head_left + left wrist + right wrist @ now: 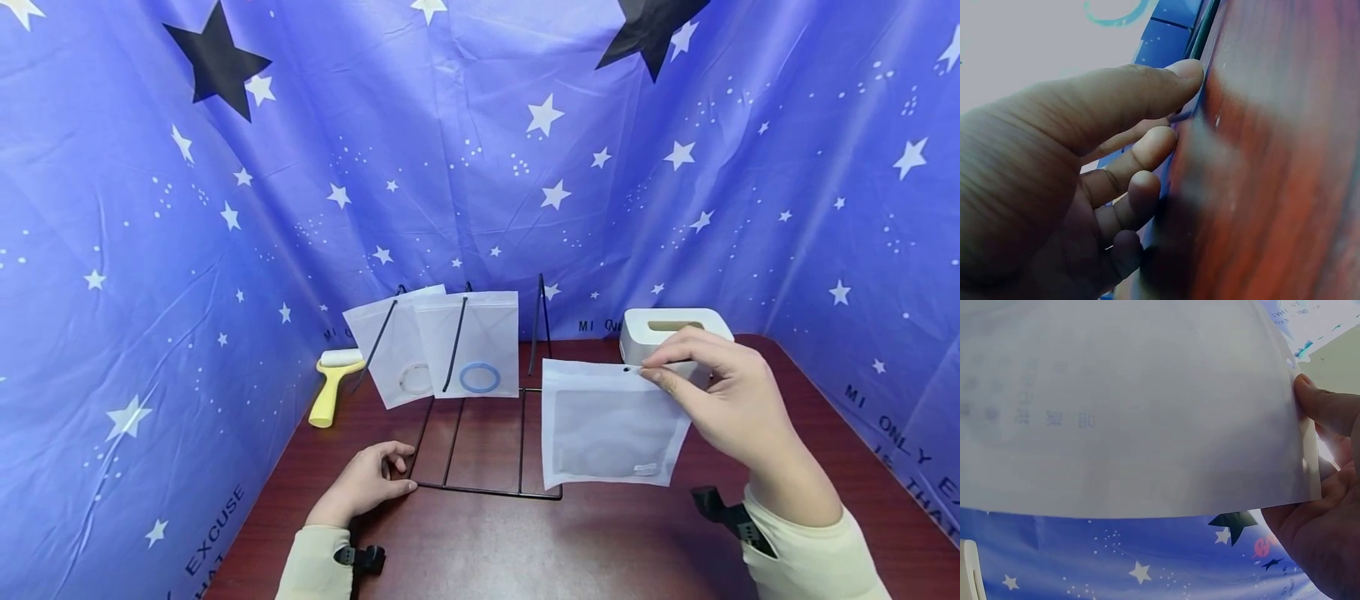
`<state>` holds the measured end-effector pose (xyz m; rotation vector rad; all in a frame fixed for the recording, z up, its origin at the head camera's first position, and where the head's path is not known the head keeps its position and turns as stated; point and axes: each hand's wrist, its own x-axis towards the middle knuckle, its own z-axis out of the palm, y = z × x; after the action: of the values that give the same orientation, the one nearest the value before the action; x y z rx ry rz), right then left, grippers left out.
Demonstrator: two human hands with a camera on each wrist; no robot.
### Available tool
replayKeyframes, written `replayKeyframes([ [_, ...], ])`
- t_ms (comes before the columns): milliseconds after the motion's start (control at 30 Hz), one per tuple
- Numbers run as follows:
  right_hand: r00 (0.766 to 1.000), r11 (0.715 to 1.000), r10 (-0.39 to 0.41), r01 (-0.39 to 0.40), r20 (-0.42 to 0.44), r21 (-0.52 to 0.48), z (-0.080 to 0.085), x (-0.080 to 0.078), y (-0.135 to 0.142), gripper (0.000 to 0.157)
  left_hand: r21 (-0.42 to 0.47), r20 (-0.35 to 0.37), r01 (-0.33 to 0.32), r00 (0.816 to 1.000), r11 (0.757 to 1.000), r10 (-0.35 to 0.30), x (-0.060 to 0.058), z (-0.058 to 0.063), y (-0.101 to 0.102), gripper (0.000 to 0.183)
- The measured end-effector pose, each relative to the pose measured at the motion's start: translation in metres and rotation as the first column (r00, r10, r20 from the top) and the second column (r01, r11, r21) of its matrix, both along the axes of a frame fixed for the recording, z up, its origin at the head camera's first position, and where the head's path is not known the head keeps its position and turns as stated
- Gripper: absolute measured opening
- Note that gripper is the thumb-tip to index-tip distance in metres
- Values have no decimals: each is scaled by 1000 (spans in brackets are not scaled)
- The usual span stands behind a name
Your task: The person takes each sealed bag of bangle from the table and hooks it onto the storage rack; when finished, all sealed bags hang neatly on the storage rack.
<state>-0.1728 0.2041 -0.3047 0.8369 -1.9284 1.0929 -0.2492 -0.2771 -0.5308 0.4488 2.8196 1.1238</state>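
Note:
A frosted plastic pouch (pixel 615 425) hangs in front of the black wire rack (pixel 491 492), to the right of the other pouches. My right hand (pixel 723 392) pinches its top edge between thumb and fingers, beside a small hole; in the right wrist view the pouch (pixel 1147 412) fills much of the picture, with faint print showing through. At the rack's front left corner, my left hand (pixel 371 479) holds the wire between thumb and fingers. Two more pouches hang on the rack's prongs: one with a blue ring (pixel 480 378), the other with a pale ring (pixel 415 379).
A yellow-handled lint roller (pixel 327 392) lies left of the rack. At the back right stands a white tissue box (pixel 637 325). The rack's rightmost prong (pixel 536 325) bears no pouch. Starry blue cloth (pixel 480 167) hangs around the dark red table (pixel 480 542).

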Motion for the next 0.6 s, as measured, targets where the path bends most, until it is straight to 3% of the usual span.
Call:
replayKeyframes([
  [300,1000,1000,15,-15,-12,7,1,1,-8,35,16,-37,-2,999,1000,2,1,3,2,49],
  [433,999,999,34,-34,-21,3,2,1,-12,35,45,-133,2,991,999,4,1,5,8,52],
  [600,996,996,91,-91,-27,-6,-2,-3,-15,26,132,-240,72,970,989,-38,2,7,22,55],
])
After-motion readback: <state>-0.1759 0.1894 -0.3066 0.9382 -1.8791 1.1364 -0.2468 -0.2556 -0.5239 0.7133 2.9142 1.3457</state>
